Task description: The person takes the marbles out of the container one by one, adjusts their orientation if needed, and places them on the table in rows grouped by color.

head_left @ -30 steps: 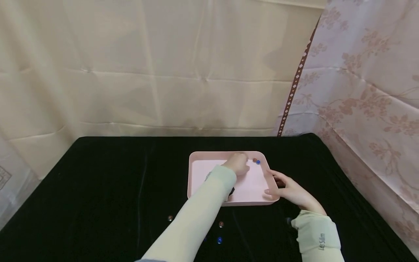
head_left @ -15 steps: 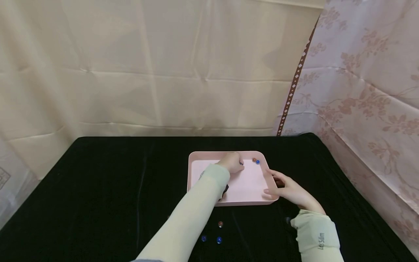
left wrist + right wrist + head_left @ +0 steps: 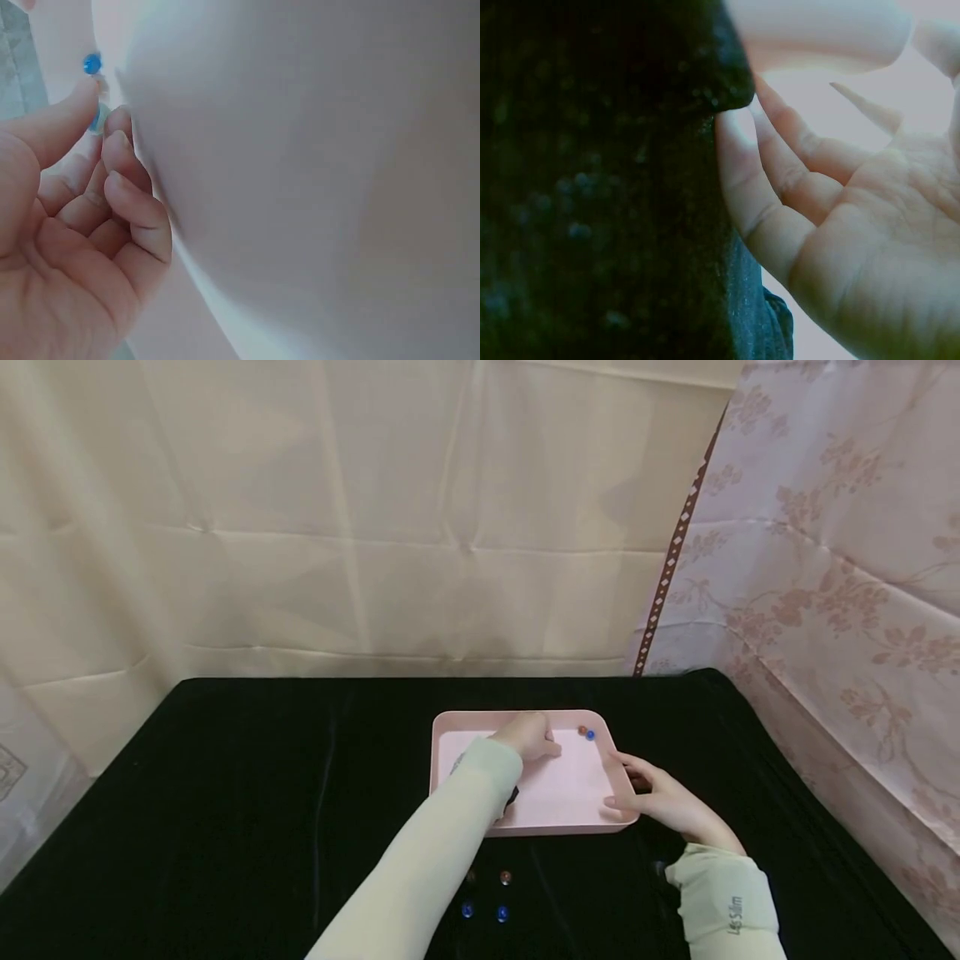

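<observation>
As the left hand (image 3: 527, 737) moves left, its pinched marble (image 3: 98, 120) isn't free; the right hand (image 3: 667, 795) loosely touches the tray's (image 3: 566, 793) right edge.

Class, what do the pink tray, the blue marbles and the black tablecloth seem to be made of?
Pink tray: probably plastic, smooth and satin, with rounded, moulded-looking corners.
Blue marbles: likely glass, glossy, with bright highlights.
Black tablecloth: fabric, perhaps velvet, matt, with soft creases.
</observation>
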Motion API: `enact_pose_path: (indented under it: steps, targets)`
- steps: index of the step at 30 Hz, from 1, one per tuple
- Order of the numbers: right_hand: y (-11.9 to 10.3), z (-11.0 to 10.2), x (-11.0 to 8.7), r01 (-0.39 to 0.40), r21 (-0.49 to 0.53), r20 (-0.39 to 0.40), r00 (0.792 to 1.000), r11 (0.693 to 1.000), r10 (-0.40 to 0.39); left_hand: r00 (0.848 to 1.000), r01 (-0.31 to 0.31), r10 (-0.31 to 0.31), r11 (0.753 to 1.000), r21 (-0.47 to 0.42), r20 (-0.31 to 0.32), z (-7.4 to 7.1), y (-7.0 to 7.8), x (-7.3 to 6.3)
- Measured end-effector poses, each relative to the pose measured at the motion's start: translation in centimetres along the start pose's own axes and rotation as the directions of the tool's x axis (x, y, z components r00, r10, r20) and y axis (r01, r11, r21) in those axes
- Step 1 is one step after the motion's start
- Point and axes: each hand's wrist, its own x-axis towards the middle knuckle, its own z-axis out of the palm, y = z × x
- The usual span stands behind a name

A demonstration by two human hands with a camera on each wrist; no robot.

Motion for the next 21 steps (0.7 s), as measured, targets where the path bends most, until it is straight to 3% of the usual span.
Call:
enact_pose_path:
  steps: [4,8,13,21]
  targets:
    - [-0.1,0.1,0.0,-0.012,0.003,0.000,1.000,1.000,0.012,1.000,0.002,-0.001,0.999,-0.050,0.019,-0.7,0.4,-0.6]
    - [-0.1,0.1,0.1,-0.009,0.000,0.002,1.000,1.000,0.009,0.997,-0.073,0.073,0.997,-0.004,0.004,-1.8,1.2,-1.4]
    - [0.0,0.1,0.1,0.011,-0.012,-0.004,1.000,1.000,-0.011,0.984,-0.178,0.179,0.982,0.057,-0.003,-3.4,2.0,-2.4]
    - [-0.1,0.1,0.1,-0.005,-0.010,0.002,1.000,1.000,0.005,0.974,-0.225,0.225,0.974,0.004,0.018,-6.1,2.2,-4.9]
